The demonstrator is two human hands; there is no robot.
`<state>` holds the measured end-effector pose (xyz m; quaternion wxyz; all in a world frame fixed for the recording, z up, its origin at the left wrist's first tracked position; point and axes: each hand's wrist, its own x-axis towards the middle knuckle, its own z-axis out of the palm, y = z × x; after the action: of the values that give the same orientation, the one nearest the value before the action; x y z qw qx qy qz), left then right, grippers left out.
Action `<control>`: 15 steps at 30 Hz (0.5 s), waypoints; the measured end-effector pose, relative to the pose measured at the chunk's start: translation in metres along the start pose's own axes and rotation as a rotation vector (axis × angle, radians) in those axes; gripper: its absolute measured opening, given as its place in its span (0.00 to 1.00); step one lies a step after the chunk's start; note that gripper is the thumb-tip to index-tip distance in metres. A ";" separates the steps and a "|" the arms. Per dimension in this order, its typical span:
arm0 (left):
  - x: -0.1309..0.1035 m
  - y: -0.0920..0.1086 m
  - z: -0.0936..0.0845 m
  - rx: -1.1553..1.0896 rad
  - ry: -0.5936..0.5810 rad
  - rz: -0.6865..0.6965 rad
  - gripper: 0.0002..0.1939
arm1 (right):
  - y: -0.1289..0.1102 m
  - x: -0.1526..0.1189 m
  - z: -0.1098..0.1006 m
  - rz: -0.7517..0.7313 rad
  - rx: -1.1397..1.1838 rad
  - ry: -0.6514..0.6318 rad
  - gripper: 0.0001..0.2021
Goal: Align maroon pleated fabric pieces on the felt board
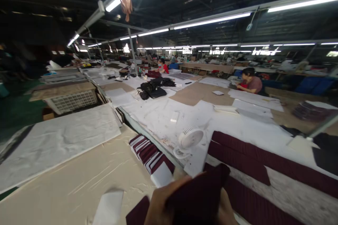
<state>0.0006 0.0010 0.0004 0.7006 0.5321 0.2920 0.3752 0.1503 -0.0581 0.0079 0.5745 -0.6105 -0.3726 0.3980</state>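
My left hand [161, 202] is closed around the left edge of a dark maroon fabric piece [196, 198], held up close at the bottom of the view. On its other side, my right hand [226, 209] grips the same piece; most of its fingers are hidden behind the cloth. A row of folded maroon pieces with white sheets between them [150, 153] lies just beyond my left hand. A white card [108, 206] rests at lower left, near another maroon piece [138, 211]. Long maroon strips [240, 161] lie flat to the right.
A small white fan [188, 139] stands on the white-covered table [163, 112]. Black garments [153, 88] are heaped farther back. A plastic crate [72, 102] stands at left. One person [252, 81] sits at the right, another [163, 66] farther off. Stacked cut pieces [313, 110] lie at far right.
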 end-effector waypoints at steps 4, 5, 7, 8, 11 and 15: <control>0.000 0.002 0.006 -0.372 0.107 -0.244 0.19 | 0.001 0.011 -0.006 0.233 0.212 -0.078 0.21; 0.000 0.001 0.007 -0.421 0.112 -0.272 0.18 | 0.001 0.013 -0.008 0.251 0.238 -0.105 0.22; 0.000 0.000 0.009 -0.455 0.141 -0.303 0.17 | 0.002 0.016 -0.009 0.244 0.238 -0.146 0.22; 0.000 -0.002 0.010 -0.460 0.160 -0.325 0.16 | 0.002 0.018 -0.009 0.241 0.232 -0.157 0.21; 0.003 -0.004 0.010 -0.498 0.208 -0.386 0.15 | 0.004 0.022 -0.006 0.230 0.205 -0.174 0.20; 0.007 0.000 0.005 -0.602 0.267 -0.376 0.15 | 0.008 0.029 -0.009 -0.096 0.019 0.027 0.23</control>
<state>0.0082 0.0040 0.0012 0.8381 0.1859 0.3497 0.3752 0.1703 -0.0352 -0.0012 0.6038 -0.5916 -0.3899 0.3652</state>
